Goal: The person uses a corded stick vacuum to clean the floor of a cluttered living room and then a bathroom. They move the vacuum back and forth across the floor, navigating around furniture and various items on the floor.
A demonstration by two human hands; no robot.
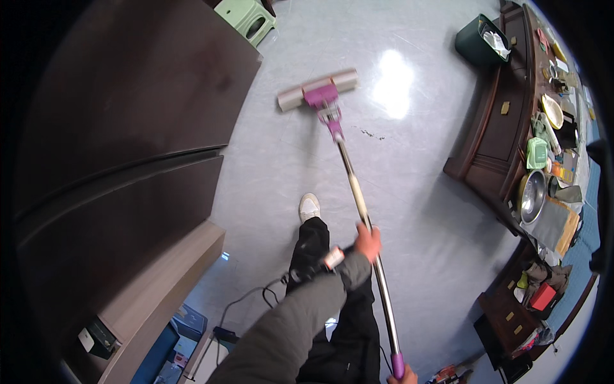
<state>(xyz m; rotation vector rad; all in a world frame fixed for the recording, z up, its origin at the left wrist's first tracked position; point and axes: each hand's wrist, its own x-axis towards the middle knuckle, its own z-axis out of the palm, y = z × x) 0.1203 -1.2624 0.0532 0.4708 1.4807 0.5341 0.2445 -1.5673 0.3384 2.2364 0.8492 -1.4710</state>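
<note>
The step in hand looks to be mopping: a sponge mop (pixel 358 192) reaches forward from the person over the grey floor (pixel 422 173), its purple-clamped sponge head (pixel 320 89) set slantwise, well ahead of the white shoe (pixel 309 206). Whether the sponge presses on the floor or is slightly lifted, I cannot tell.

The left hand (pixel 368 243) holds the metal pole partway along, its fingers curled closed around it. The right hand (pixel 404 377) is at the end of the purple grip; the lower edge cuts most of it off, so I cannot tell how tightly its fingers are closed.

Dark specks (pixel 371 134) lie on the floor just to the right of the mop's neck. In my judgement, the next move calls for bringing the sponge flat over them, clear of the shoe and of the dark brown cabinet (pixel 128 96) on the left.

No brand or writing is readable: the green packet (pixel 537 153) and red box (pixel 542 296) at right, and the small pale item (pixel 334 257) by the left wrist, are too small or blurred.
</note>
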